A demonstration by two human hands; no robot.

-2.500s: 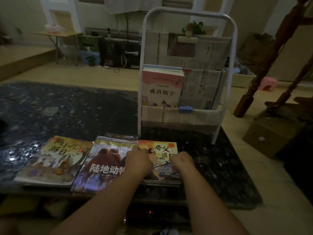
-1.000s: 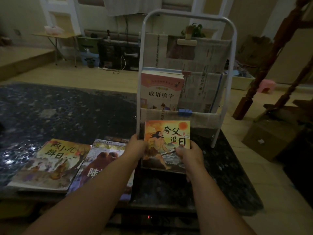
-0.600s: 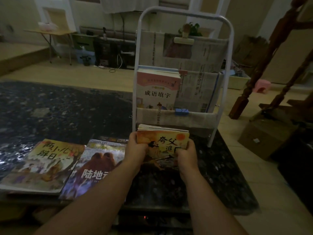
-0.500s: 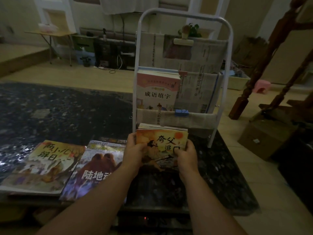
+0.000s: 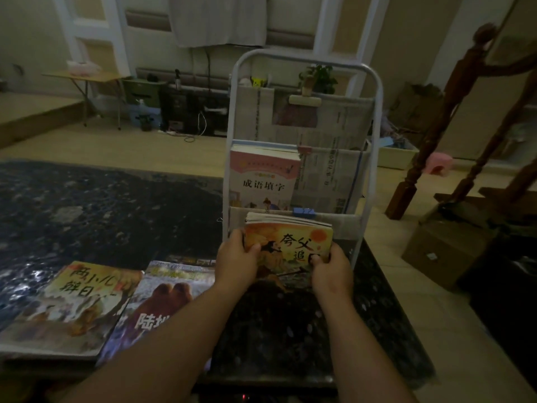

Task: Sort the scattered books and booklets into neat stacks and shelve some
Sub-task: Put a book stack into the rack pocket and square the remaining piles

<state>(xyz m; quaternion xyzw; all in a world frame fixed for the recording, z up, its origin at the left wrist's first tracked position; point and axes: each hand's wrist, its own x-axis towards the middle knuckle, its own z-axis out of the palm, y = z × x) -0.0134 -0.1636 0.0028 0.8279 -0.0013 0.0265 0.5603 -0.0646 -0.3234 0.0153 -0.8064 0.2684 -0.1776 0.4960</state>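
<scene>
A small stack of orange-covered booklets [image 5: 293,242] is held upright above the dark table, just in front of the lowest pocket of the white rack [image 5: 374,135]. My left hand [image 5: 236,261] grips the stack's left edge and my right hand [image 5: 331,269] grips its right lower corner. A pink-and-white book [image 5: 263,175] stands in the rack's middle pocket. On the table at the left lie a yellow-covered book [image 5: 72,303] and a blue-purple book [image 5: 162,301], side by side.
The dark speckled table [image 5: 101,210] stretches to the left and back. Newspaper [image 5: 325,170] lines the rack's pockets, with a blue clip [image 5: 303,211] on the lowest one. A cardboard box [image 5: 441,251] and wooden posts [image 5: 427,141] stand on the floor at the right.
Both hands lifted the orange stack off the table, stood it upright and carried it forward toward the rack's lowest pocket. The two books on the left did not move.
</scene>
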